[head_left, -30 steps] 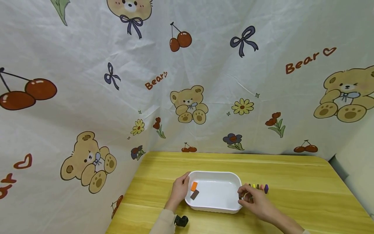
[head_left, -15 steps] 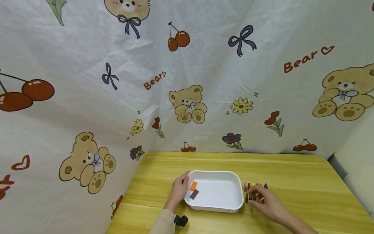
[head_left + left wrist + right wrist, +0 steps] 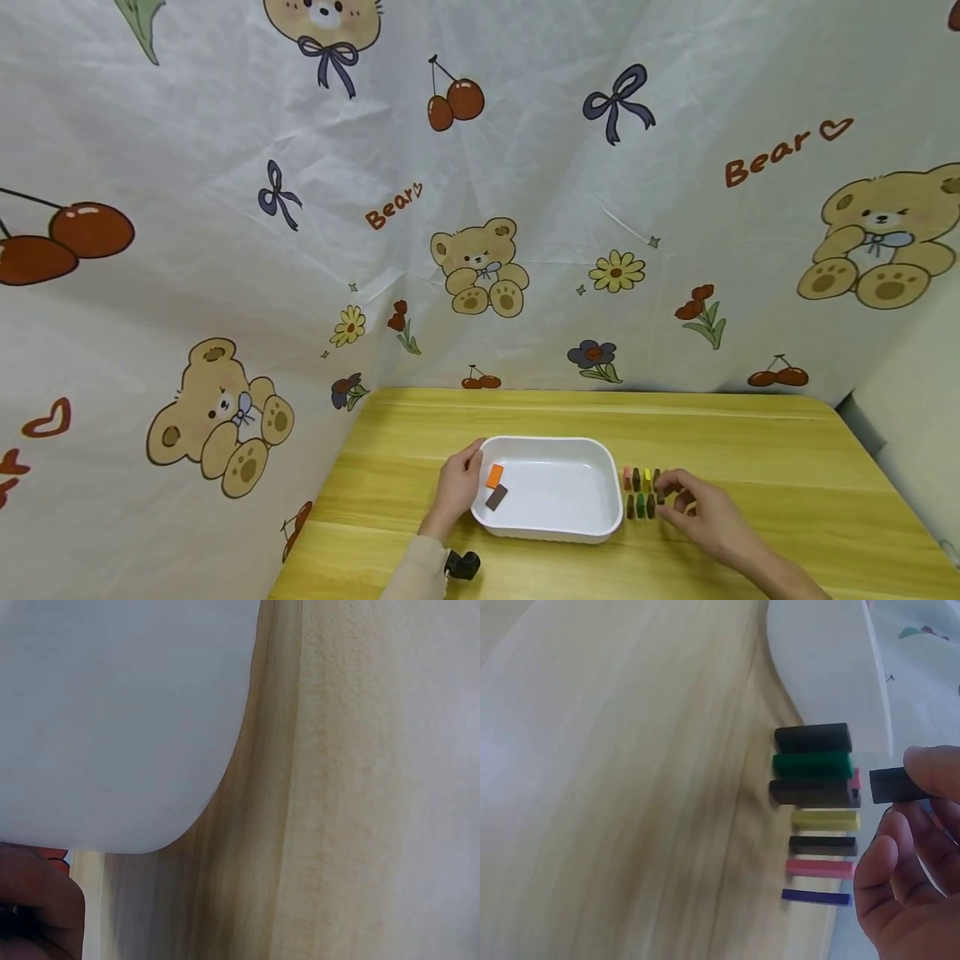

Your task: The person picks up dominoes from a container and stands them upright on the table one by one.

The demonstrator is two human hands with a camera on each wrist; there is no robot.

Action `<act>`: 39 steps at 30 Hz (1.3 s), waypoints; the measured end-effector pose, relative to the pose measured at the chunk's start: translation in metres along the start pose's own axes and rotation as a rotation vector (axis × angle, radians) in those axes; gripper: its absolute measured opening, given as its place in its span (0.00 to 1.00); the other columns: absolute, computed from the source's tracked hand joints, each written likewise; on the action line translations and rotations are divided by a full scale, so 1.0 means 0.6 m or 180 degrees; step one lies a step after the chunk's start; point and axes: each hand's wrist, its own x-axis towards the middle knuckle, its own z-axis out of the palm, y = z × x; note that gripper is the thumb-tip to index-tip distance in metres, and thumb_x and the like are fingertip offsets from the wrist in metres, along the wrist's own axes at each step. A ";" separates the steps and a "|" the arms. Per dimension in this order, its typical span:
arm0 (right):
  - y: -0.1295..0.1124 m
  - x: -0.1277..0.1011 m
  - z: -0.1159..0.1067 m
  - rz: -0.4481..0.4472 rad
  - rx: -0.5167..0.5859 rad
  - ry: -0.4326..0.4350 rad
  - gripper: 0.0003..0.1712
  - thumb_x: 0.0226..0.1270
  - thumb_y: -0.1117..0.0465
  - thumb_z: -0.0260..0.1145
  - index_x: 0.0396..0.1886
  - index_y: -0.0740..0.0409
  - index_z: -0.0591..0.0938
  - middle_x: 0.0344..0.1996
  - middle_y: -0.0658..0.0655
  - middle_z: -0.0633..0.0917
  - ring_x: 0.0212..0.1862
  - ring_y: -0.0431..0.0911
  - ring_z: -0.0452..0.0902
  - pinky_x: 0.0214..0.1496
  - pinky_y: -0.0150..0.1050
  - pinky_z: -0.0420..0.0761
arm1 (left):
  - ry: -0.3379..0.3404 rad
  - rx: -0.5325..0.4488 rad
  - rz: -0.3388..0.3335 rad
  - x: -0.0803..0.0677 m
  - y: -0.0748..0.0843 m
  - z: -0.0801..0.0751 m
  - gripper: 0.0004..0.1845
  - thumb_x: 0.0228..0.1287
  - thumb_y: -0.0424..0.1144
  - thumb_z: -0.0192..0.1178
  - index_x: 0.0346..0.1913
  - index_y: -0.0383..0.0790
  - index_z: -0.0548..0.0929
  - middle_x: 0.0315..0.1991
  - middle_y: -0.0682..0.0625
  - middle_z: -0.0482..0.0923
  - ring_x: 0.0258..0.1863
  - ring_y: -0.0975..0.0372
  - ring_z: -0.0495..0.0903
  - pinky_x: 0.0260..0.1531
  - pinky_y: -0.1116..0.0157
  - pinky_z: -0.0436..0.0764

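Beside tray's right edge | right hand (image 3: 701, 510) pinches dark block (image 3: 900, 784) above block row (image 3: 819, 812) | left hand (image 3: 457, 487) grips white tray (image 3: 555, 529) rim | lift straight, clear neighbours, hold tray steady.

Bear-print sheet (image 3: 225, 208) behind, seemingly, wooden table (image 3: 787, 442).

This looks like a small tabletop set-up in a home or playroom corner rather than a workshop. Behind the hands hangs a creased white sheet (image 3: 525, 167) printed with cartoon bears, cherries, bows and flowers, covering the walls on two sides. Under the hands is a yellow wooden table (image 3: 750, 433), with a white plastic tray (image 3: 555, 533) and small coloured blocks (image 3: 641, 493) beside them.
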 end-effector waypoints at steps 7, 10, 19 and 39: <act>0.022 0.005 0.006 0.0108 -0.0078 -0.0029 0.14 0.62 0.66 0.75 0.45 0.57 0.82 0.43 0.55 0.85 0.32 0.33 0.76 0.29 0.30 0.80 | -0.0016 -0.0044 -0.0022 0.000 -0.001 -0.001 0.20 0.83 0.44 0.50 0.70 0.45 0.79 0.70 0.45 0.77 0.72 0.47 0.73 0.70 0.48 0.75; 0.033 0.004 0.009 0.0187 -0.0142 -0.0073 0.14 0.63 0.65 0.75 0.46 0.58 0.82 0.43 0.55 0.85 0.33 0.33 0.76 0.31 0.30 0.80 | -0.0027 -0.0036 -0.0039 -0.001 0.000 -0.001 0.20 0.83 0.44 0.50 0.70 0.46 0.79 0.70 0.45 0.77 0.72 0.47 0.73 0.70 0.48 0.75; 0.054 0.000 0.025 0.0525 -0.0078 -0.0189 0.16 0.63 0.65 0.75 0.49 0.56 0.82 0.46 0.56 0.85 0.34 0.35 0.76 0.33 0.30 0.80 | -0.0040 0.0000 -0.0003 -0.003 0.001 -0.002 0.20 0.83 0.42 0.50 0.70 0.45 0.80 0.69 0.44 0.77 0.71 0.46 0.74 0.69 0.47 0.77; 0.062 0.007 0.041 0.0572 -0.0186 -0.0149 0.18 0.62 0.67 0.75 0.51 0.59 0.81 0.44 0.55 0.87 0.30 0.33 0.76 0.30 0.30 0.79 | 0.0039 0.0025 0.0043 -0.004 0.003 -0.003 0.19 0.82 0.41 0.51 0.68 0.44 0.81 0.67 0.44 0.80 0.70 0.46 0.76 0.69 0.47 0.76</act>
